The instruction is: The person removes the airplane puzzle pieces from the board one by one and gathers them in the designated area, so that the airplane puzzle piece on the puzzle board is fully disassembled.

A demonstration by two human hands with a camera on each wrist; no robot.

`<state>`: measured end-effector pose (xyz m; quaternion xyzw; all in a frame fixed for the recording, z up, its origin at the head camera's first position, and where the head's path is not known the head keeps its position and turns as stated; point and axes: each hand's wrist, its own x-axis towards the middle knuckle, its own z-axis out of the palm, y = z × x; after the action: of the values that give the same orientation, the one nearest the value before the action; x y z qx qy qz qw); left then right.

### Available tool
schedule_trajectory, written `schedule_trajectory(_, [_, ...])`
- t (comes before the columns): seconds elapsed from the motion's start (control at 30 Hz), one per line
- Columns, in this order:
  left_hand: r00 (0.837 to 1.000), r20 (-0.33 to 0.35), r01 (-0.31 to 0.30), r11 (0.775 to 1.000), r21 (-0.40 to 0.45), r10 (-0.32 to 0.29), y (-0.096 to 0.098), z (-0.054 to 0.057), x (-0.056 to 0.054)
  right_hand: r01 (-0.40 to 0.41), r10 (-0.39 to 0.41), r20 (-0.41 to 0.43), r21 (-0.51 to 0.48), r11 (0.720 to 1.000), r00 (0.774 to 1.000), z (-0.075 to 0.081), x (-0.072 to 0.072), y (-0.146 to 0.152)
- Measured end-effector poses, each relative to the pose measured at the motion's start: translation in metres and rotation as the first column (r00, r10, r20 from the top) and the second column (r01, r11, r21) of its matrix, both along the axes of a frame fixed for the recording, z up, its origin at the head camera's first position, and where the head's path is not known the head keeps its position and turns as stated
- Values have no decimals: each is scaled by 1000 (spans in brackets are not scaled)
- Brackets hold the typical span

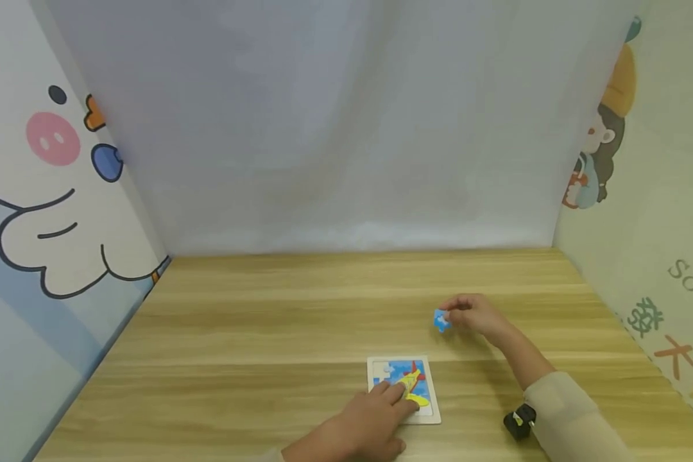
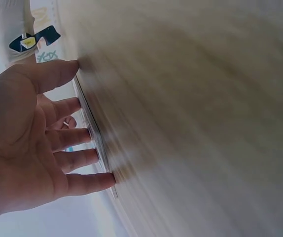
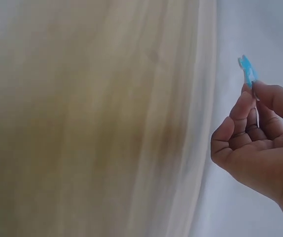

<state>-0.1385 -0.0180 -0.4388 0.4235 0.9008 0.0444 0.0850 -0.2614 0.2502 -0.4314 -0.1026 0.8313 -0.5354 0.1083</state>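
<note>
A jigsaw puzzle [image 1: 433, 391] with a pale frame lies on the table, showing a yellow and red airplane on blue sky. Its upper left part shows bare pale backing. My left hand [image 1: 372, 420] rests on the puzzle's lower left with fingers spread, covering part of the picture. In the left wrist view, its straight fingers [image 2: 75, 160] reach down to the thin board's edge. Beyond the puzzle, to the right, my right hand [image 1: 478, 317] pinches a blue and white puzzle piece [image 1: 441, 320] between thumb and fingers. The right wrist view shows that piece [image 3: 249, 71] edge-on, raised above the table.
The wood-grain table [image 1: 254, 346] runs back to a plain grey-white sheet [image 1: 335, 128]. Cartoon-printed walls stand at the left [image 1: 63, 205] and right [image 1: 641, 224]. A small black device [image 1: 520, 422] sits on the right wrist by the sleeve.
</note>
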Motion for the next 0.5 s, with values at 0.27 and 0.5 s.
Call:
schedule_trajectory(0.27, [1000,-9,-13,1000,-1,13,-3,-2,2,55,-56,25,40,998,998,-7,-18,-12])
schedule_trajectory(0.5, [1000,16,-3,1000,2,3,0,0,-2,100,-102,25,72,992,994,-9,-26,-22])
